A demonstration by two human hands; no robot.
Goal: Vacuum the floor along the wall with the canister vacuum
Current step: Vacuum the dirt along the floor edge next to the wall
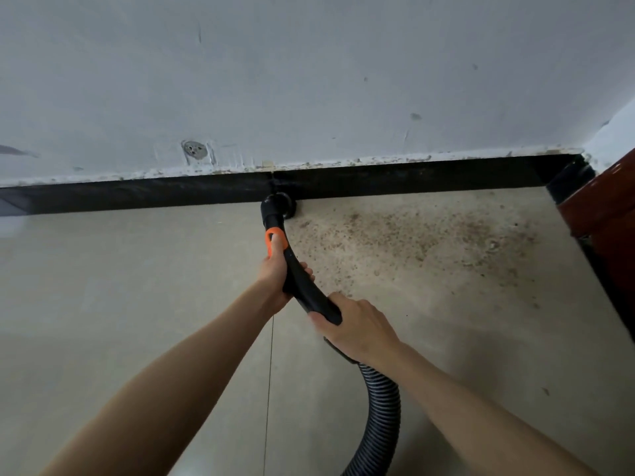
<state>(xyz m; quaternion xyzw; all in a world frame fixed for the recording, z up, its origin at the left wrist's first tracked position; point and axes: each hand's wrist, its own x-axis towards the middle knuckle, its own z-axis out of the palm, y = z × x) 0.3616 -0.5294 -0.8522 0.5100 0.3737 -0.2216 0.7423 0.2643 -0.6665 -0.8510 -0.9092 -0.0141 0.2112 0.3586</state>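
Between both hands' fingers [305, 269], curled tight, runs the vacuum handle [302, 286]; nozzle [278, 204] seemingly touching baseboard [137, 194].

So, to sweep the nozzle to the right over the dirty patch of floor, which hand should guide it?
Probably the left hand: it grips the curved black plastic handle nearest the round black nozzle. The right hand holds further back, by the ribbed black hose.

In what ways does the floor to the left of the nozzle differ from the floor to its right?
The floor left of the nozzle looks plain beige, while the floor on its right is scattered with brown specks of dirt. The right part ends at a dark red object; the left part runs on out of view. Both meet the black baseboard.
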